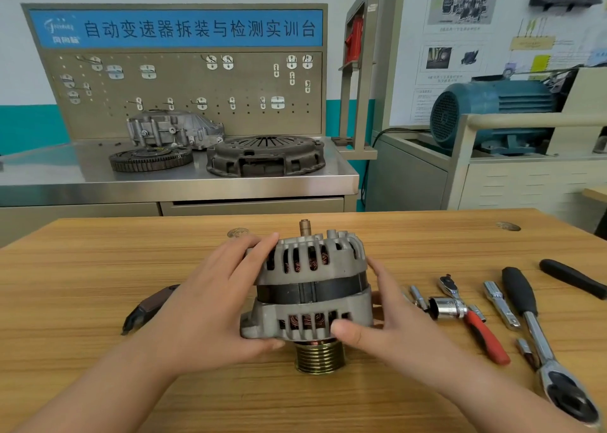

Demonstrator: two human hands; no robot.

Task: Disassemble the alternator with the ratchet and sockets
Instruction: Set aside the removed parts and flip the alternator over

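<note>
Alternator (312,288) stood mid-table (82,284), left hand (210,301) and right hand (394,327) gripping its flanks: both sides blocked, top reachable from above. Right side was crowded: socket (443,307), red-handled ratchet (471,317), extension bar (501,304), big ratchet (540,340) and a black handle (571,276) lay in a row, narrow gaps between. Left held one dark tool (149,307) near the wrist; open wood beyond it and along the near edge.
</note>
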